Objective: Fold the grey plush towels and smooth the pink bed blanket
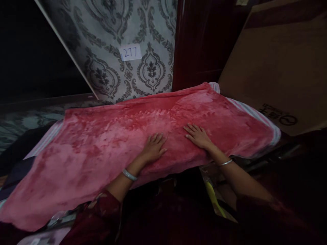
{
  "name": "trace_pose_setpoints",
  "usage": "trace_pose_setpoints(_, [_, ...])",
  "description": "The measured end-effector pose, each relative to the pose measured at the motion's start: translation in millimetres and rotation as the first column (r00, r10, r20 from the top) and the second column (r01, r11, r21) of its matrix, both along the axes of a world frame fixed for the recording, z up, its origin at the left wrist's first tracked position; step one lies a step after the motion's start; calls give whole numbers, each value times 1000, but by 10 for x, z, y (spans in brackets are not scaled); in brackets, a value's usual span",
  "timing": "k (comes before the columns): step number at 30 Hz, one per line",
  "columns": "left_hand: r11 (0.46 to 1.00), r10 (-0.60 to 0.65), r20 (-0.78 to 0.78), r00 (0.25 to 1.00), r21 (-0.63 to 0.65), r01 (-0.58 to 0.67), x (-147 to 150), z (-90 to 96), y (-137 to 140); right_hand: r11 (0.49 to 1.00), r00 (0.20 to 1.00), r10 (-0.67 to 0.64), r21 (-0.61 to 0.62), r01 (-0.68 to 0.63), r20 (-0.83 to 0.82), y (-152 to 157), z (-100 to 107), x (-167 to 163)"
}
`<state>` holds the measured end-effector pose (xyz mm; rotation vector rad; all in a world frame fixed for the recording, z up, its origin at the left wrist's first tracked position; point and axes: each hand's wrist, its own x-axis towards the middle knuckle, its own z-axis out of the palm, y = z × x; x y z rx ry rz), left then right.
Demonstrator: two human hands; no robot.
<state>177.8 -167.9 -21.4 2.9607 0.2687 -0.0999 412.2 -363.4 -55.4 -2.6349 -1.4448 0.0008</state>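
A pinkish-red plush blanket (97, 149) lies spread across a raised surface in front of me, its near edge hanging down. My left hand (153, 148) rests flat on it near the middle, palm down with the fingers apart. To the right, my right hand (198, 135) also lies flat on the plush, fingers spread and pointing up and left. Neither hand grips the fabric. Striped cloth (255, 114) shows from under the blanket at the right end, and more of it peeks out at the left end.
Behind the blanket stands a patterned wall (150, 30) with a paper label (130, 52) reading 277. A large cardboard box (281, 68) stands at the right, beside a dark red panel (201, 41). A large black screen-like panel (38, 51) fills the upper left.
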Motion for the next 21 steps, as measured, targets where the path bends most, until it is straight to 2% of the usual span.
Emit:
trace_pose_setpoints(8, [993, -85, 67, 994, -74, 90, -1142, -141, -228, 998, 999, 29, 47, -31, 45, -34, -145, 85])
trace_pose_setpoints(12, [979, -102, 149, 984, -162, 126, -1388, -83, -113, 999, 998, 29, 31, -31, 62, -33, -132, 75])
trace_pose_setpoints(14, [987, -8, 194, 981, -154, 38, -1366, 6, 90, 1000, 998, 17, 22, -19, 67, -30, -115, 55])
trace_pose_setpoints(16, [985, 158, 210, 965, -101, -140, -1280, 110, 362, 1000, 997, 9, 19, -11, 71, -28, -101, 39])
trace_pose_setpoints(19, [907, 413, 190, 891, 7, -422, -1121, 232, 773, 1000, 998, 13, 11, -13, 57, -36, -97, 49])
trace_pose_setpoints(21, [842, 518, 170, 838, 72, -535, -1044, 258, 968, 1000, 999, 11, 10, -11, 32, -37, -101, 78])
